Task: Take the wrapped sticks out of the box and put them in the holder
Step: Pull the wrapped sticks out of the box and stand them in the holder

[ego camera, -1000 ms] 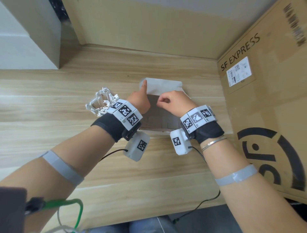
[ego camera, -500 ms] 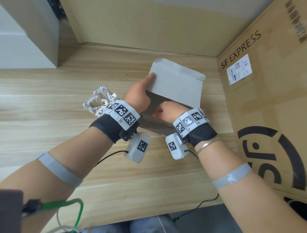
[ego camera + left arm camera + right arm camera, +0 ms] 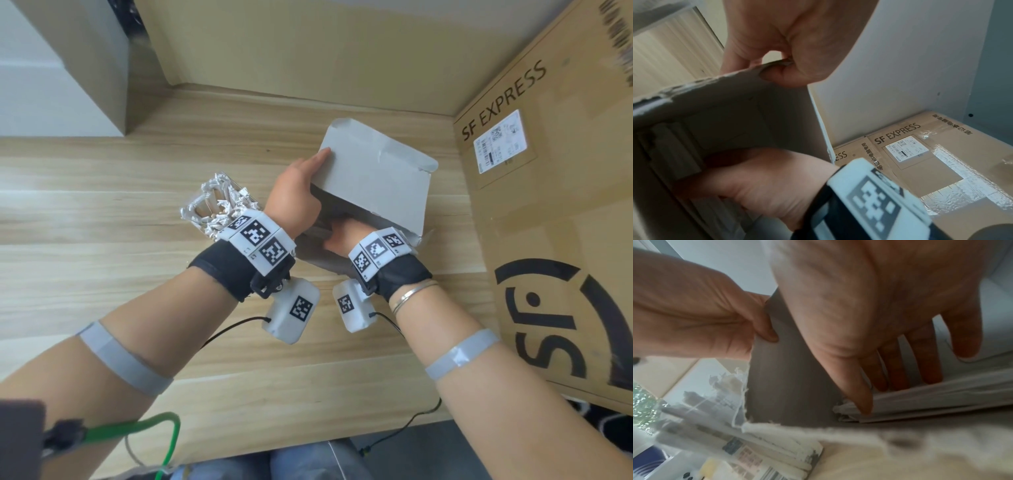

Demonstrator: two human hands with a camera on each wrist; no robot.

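Note:
A grey cardboard box [image 3: 376, 178] stands on the wooden table with its lid swung up. My left hand [image 3: 298, 195] pinches the box's left wall between thumb and fingers [image 3: 777, 68], index finger lying along the lid. My right hand [image 3: 346, 233] reaches down inside the box. Its fingers [image 3: 890, 386] are straight and touch a bundle of paper-wrapped sticks [image 3: 931, 399] lying on the bottom. More of these sticks [image 3: 674, 146] show dimly in the left wrist view. The foil-covered holder [image 3: 215, 205] stands just left of my left wrist.
A large SF EXPRESS carton [image 3: 548, 205] walls off the right side. A white block [image 3: 51, 68] sits at the back left, and a beige panel [image 3: 308, 51] closes the back. The table's front edge [image 3: 274, 445] is near my body.
The lid has swung from nearly closed to fully up. My right hand has left the lid and gone down into the box. My left hand has kept its hold on the box.

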